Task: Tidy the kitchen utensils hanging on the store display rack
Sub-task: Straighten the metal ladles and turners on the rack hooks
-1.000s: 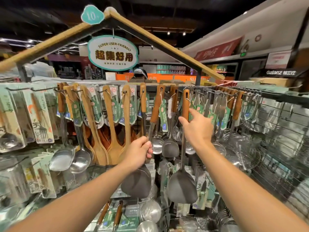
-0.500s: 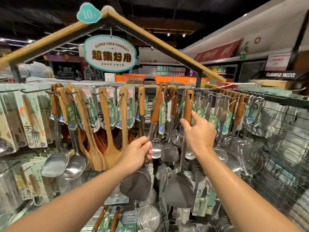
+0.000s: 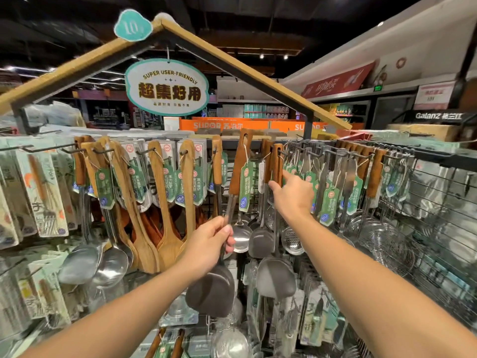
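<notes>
My left hand grips the metal shaft of a dark spatula with a wooden handle and a green tag. The spatula is tilted, its handle top raised near the rack's front hooks. My right hand reaches to a second wooden-handled spatula hanging on a hook. Its thumb and forefinger lie on either side of that handle. The display rack holds rows of hanging utensils.
Wooden spatulas and steel ladles hang to the left. Slotted spoons and wire strainers hang to the right. Packaged cutlery fills the far left. An oval sign hangs from the roof-shaped frame above.
My left hand has lifted the held spatula, so its handle now stands higher. My right hand has shifted slightly right along the other spatula's handle. The view has moved closer.
</notes>
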